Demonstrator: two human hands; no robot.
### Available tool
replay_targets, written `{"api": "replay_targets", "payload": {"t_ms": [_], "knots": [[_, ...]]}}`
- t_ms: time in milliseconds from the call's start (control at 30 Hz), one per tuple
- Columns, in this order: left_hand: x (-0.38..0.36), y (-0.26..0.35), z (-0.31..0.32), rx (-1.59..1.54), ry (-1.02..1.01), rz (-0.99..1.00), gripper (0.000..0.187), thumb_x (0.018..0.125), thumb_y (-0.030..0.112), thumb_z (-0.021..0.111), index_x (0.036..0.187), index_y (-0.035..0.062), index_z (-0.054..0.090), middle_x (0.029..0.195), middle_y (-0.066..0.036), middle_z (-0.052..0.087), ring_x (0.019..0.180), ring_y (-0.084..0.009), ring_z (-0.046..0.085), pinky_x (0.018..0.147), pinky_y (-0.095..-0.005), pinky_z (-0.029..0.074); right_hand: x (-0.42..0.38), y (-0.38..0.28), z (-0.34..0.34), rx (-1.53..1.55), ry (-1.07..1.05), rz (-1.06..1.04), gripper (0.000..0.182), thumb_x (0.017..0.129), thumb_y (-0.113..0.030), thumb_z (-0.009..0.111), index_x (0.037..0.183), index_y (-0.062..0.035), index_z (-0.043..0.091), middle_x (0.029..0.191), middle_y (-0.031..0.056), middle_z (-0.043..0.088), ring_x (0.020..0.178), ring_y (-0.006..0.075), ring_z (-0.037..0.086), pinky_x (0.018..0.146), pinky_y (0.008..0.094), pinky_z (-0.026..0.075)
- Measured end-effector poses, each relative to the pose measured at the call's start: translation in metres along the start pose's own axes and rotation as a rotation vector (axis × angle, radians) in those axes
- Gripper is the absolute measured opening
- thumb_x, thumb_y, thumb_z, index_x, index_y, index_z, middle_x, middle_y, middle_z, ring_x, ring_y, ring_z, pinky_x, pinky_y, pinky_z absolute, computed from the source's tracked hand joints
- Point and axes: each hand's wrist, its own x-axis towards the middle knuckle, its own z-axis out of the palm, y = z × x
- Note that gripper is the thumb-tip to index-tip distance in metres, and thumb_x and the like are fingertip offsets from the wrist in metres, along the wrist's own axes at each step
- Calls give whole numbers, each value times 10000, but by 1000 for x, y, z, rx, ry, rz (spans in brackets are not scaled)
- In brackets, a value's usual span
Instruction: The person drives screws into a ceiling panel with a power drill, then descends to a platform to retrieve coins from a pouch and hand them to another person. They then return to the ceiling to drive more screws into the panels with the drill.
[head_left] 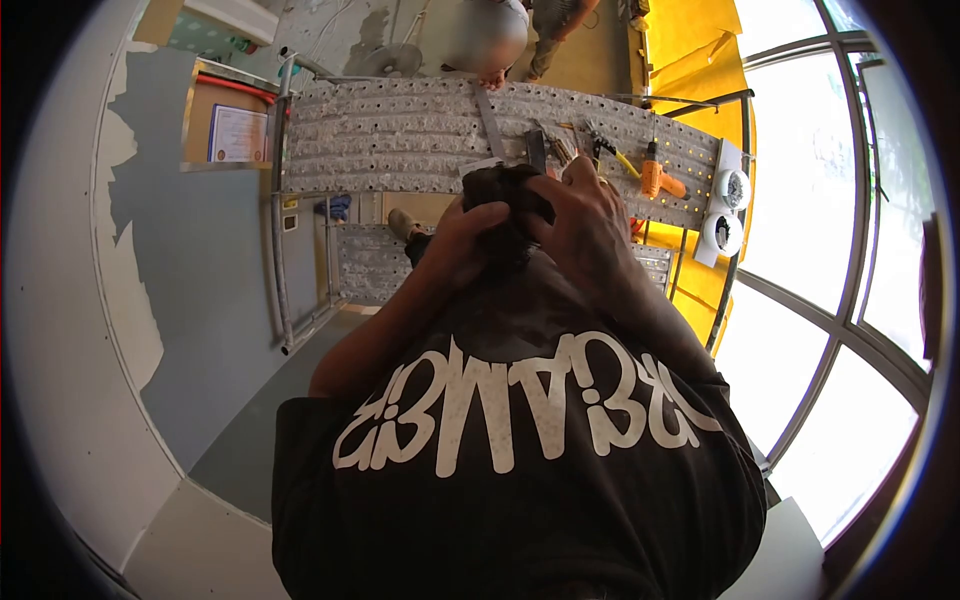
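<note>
— Grip's two-handed: left hand (463, 240) and right hand (590, 213) both clamped on the black bundle (492, 187). Where's it sit?

— Up in front of the shirt (520, 420), with the plank (370, 130) beyond. Can't tell if it's loose or part of the shirt; dark on dark.

— Failure modes?

— Slip first. If it's loose and soft, one hand relaxing could let it sag or drop. Cause: it looks bunched, no firm edge to hold that I can see.

— Tools?

— Drill (660, 178) and yellow-handled tool (627, 164) lie on the plank, right side. Right hand swinging out could knock either; if the drill rolls, it might go over the edge.

— Anyone exposed?

— Co-worker's hand (494, 80) is at the far end of the metal strip (487, 120). A jolted plank could shift that strip. Also, neither hand's on the frame (281, 260), so a misstep would have no ready handhold.
</note>
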Motion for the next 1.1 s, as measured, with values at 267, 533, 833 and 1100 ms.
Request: {"api": "replay_targets", "payload": {"t_ms": [267, 533, 833, 1100], "knots": [[2, 4, 1, 19, 13, -24, 478, 884, 202, 625, 1304, 27, 481, 1167, -113, 608, 1017, -223, 644, 844, -380, 554, -2, 13, 4, 145, -32, 17, 318, 753, -186, 763, 1056, -134, 682, 867, 133, 562, 845, 346, 624, 753, 437, 491], [8, 0, -4, -13, 1, 16, 479, 874, 186, 642, 1290, 14, 479, 1149, -108, 607, 1016, -215, 637, 860, -369, 544, -10, 17, 4, 225, 16, -18, 360, 766, -126, 757, 1113, -104, 662, 878, 126, 637, 768, 335, 642, 716, 430, 499], [15, -3, -4, -47, 57, 4, 486, 859, 179, 658, 1279, 4, 486, 1142, -112, 615, 1015, -222, 644, 878, -377, 540, -14, 46, -1, 1511, -312, 330, 377, 864, -141, 669, 1197, -19, 542, 845, 21, 587, 642, 62, 483, 547, 224, 394], [15, 0, 5, -28, 45, 12, 471, 844, 156, 645, 1265, -5, 507, 1159, -127, 615, 1010, -233, 650, 836, -365, 557, -13, 50, 3, 1896, -108, 210, 447, 870, -52, 545, 1300, 21, 447, 1195, 194, 571, 948, 228, 604, 764, 300, 500]]}}
